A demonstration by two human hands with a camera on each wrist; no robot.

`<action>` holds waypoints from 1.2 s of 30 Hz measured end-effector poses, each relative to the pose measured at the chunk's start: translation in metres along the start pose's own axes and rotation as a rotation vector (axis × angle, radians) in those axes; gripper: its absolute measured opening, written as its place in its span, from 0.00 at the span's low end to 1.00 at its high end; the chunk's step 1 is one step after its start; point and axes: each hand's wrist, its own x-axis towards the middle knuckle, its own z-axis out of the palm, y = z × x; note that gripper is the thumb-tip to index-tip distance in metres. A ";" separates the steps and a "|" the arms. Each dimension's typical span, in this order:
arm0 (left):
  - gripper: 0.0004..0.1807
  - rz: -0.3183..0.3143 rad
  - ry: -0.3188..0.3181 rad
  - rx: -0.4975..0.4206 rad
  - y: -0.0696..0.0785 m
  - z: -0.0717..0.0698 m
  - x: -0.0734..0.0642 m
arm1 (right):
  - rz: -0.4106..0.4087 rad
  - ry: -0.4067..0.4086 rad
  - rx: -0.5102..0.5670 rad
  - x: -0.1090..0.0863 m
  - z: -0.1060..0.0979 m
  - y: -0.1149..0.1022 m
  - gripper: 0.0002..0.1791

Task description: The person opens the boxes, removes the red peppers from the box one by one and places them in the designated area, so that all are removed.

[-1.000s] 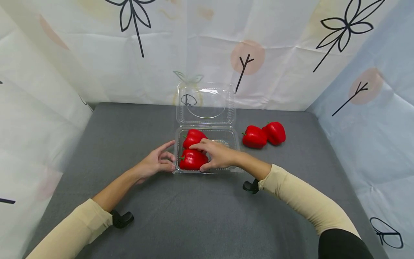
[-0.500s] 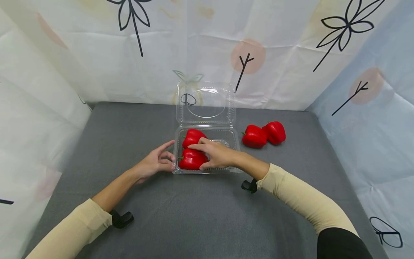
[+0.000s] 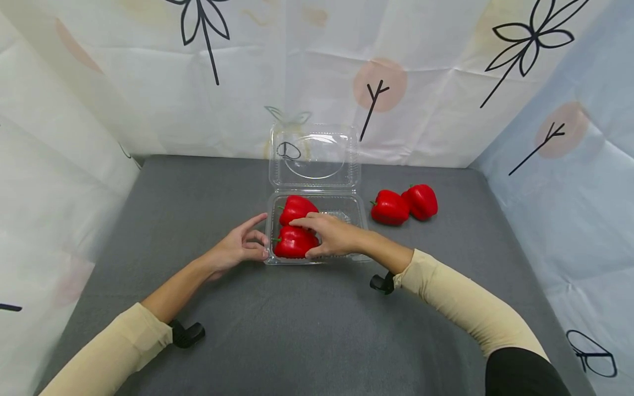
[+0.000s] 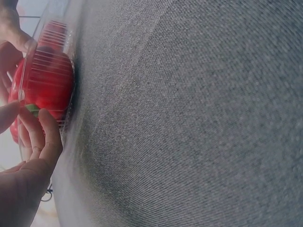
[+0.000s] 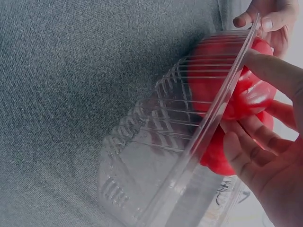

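Barely anything has shifted: the right hand (image 3: 337, 234) grips the nearer red bell pepper (image 3: 293, 243) inside the open clear-plastic clamshell (image 3: 349, 206), whose rim the left hand (image 3: 239, 248) pinches; placing seems paused.

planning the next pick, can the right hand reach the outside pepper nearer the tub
Probably yes: the nearer pepper lies uncovered beside the tub, but the right hand must first release the front pepper.

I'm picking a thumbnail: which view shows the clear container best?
Head view: it shows the clear container from above, lid open. The left wrist view shows one section, partly behind left-hand fingers; the right wrist view, a ribbed wall closer.
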 end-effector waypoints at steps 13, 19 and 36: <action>0.50 0.004 -0.004 -0.006 -0.001 -0.001 0.000 | -0.011 0.012 0.019 0.002 0.001 0.002 0.40; 0.50 -0.001 -0.004 -0.005 -0.001 -0.001 0.000 | -0.044 0.016 0.020 0.002 -0.001 0.003 0.39; 0.51 0.001 0.019 -0.015 0.000 0.001 -0.001 | -0.048 0.017 0.125 -0.013 -0.021 0.002 0.38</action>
